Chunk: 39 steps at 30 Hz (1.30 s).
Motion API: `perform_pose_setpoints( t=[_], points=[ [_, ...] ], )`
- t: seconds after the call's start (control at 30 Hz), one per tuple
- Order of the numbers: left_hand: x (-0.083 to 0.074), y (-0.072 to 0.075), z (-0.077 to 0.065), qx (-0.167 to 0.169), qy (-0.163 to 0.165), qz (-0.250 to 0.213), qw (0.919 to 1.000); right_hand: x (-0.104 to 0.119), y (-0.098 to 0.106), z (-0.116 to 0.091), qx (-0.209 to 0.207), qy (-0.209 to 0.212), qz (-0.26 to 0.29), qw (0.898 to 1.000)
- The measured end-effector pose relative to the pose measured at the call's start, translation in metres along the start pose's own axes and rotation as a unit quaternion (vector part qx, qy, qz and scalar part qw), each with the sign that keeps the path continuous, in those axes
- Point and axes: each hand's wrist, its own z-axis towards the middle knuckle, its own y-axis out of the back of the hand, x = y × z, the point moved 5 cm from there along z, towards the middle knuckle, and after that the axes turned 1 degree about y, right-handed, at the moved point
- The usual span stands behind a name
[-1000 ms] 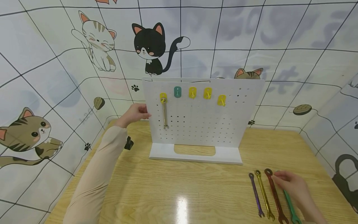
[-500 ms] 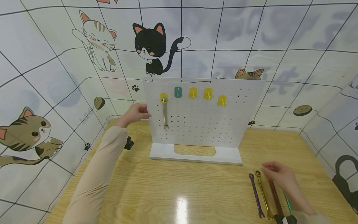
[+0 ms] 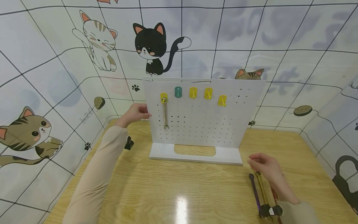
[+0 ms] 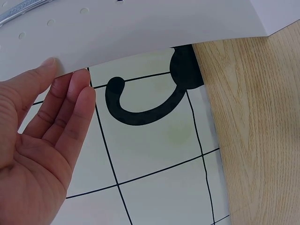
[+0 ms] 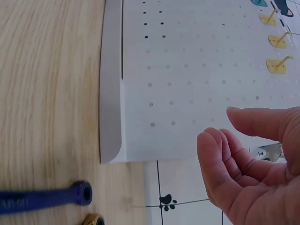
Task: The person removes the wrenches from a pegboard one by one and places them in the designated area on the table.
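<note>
My left hand [image 3: 137, 112] holds the left edge of the white pegboard [image 3: 207, 124]. In the left wrist view its thumb lies on the board's face, the fingers [image 4: 84, 98] at the edge. A silver wrench [image 3: 165, 115] hangs from the leftmost yellow hook [image 3: 163, 95]. My right hand [image 3: 267, 169] hovers past the board's lower right corner, near the wrenches' ring ends. In the right wrist view its fingers [image 5: 211, 159] are loosely bent, thumb apart, with no wrench visible between them. On the table are a purple wrench [image 3: 254, 191], a gold wrench [image 3: 262, 188] and a partly hidden red wrench [image 3: 274, 194].
A teal hook [image 3: 178, 92] and several yellow hooks [image 3: 208, 93] line the board's upper part. Its white base [image 3: 195, 158] stands on the wooden table [image 3: 167, 186]. A tile-patterned wall with cat drawings [image 3: 151, 46] rises behind and at both sides.
My right hand has come away from the red and green wrenches, moving left and slightly forward. The green wrench is now out of sight beside my forearm. My left hand stays at the board's edge.
</note>
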Motion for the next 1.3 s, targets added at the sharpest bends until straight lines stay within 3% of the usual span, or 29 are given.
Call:
perform_pose_setpoints(
  t=[0.27, 0.53, 1.0, 1.3],
  points=[
    [-0.001, 0.001, -0.001, 0.002, -0.002, 0.001, 1.0000, 0.014, -0.010, 0.009, 0.002, 0.006, 0.019, 1.000],
    [0.000, 0.001, 0.000, -0.001, 0.002, -0.002, 1.0000, 0.029, -0.020, 0.017, 0.010, 0.028, 0.078, 0.996],
    [0.004, 0.002, 0.001, -0.002, 0.000, -0.007, 1.0000, 0.055, -0.039, 0.033, 0.012, 0.034, 0.109, 0.993],
    [0.003, 0.000, 0.002, 0.002, 0.005, 0.001, 1.0000, 0.074, -0.054, 0.045, 0.024, 0.058, 0.148, 0.987]
  ],
)
